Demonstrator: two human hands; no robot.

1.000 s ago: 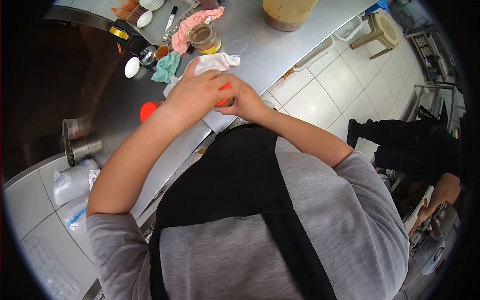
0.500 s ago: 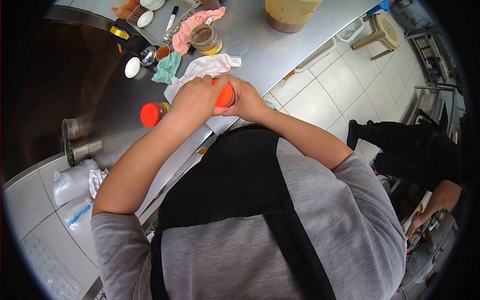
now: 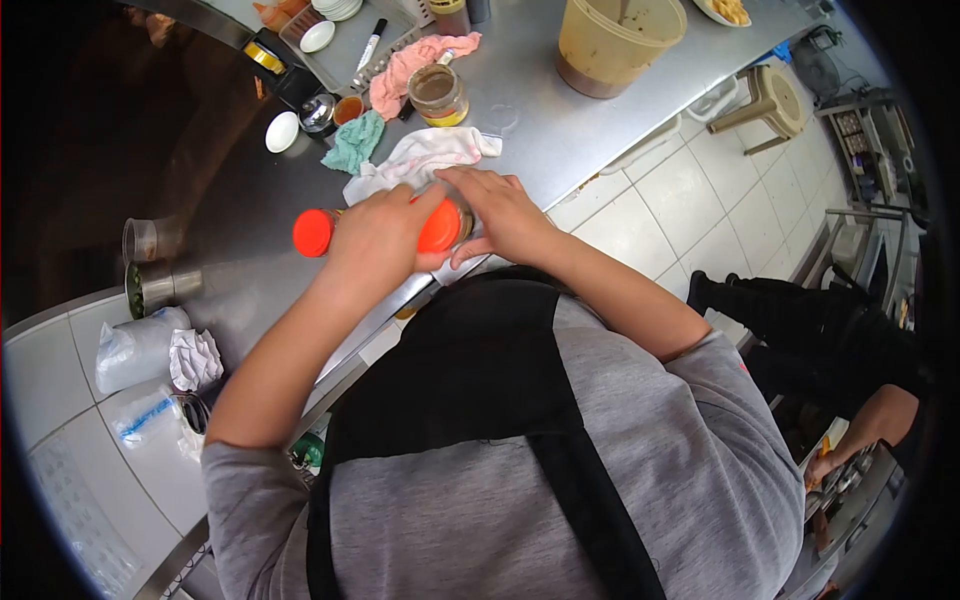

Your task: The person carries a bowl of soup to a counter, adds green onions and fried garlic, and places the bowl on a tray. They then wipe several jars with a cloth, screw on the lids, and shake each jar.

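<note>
In the head view a jar with a red lid [image 3: 440,228] stands at the near edge of the steel table, in front of my chest. My left hand [image 3: 378,238] is closed on it from the left, fingers over the far side and thumb at the near side. On the jar's right, my right hand [image 3: 508,215] has its fingers stretched and its thumb apart. Left of my left hand is a second red-lidded jar [image 3: 313,232], partly covered by that hand. A white cloth [image 3: 430,155] lies just beyond both hands.
Behind the cloth stand an uncovered jar of brown paste [image 3: 437,92], a pink cloth [image 3: 410,72] and a green cloth [image 3: 353,143]. A large plastic tub [image 3: 610,50] is farther back. Plastic bags [image 3: 140,350] lie left. Another person's arm [image 3: 870,425] shows at right.
My right hand has loosened from the jar, its fingers now stretched out. My left hand stays on the jar, lower in the view. The whole view has shifted slightly.
</note>
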